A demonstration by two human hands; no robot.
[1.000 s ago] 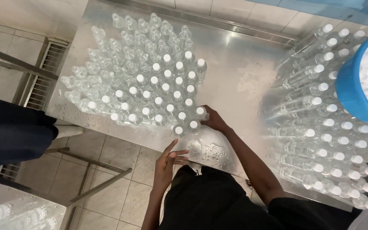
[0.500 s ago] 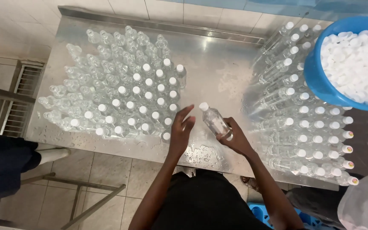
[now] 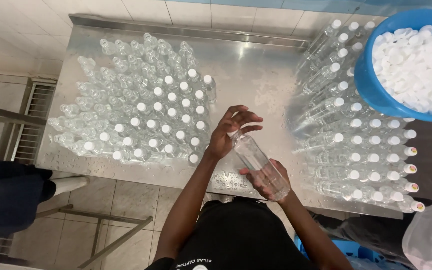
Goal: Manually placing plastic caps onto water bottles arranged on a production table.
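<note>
The wet steel counter [image 3: 256, 75] carries a big block of upright clear bottles [image 3: 146, 115] to the left of the held bottle [image 3: 258, 162], rows of capped ones [image 3: 366, 145] lying to its right, and a blue tub of white caps [image 3: 416, 60] beyond those. The held bottle is tilted over the counter's near edge; it looks light, smooth, wet and likely slippery. The right hand [image 3: 271, 180] wraps its lower body, the surest hold, while the left hand [image 3: 231, 130] curls on its cap end.
</note>
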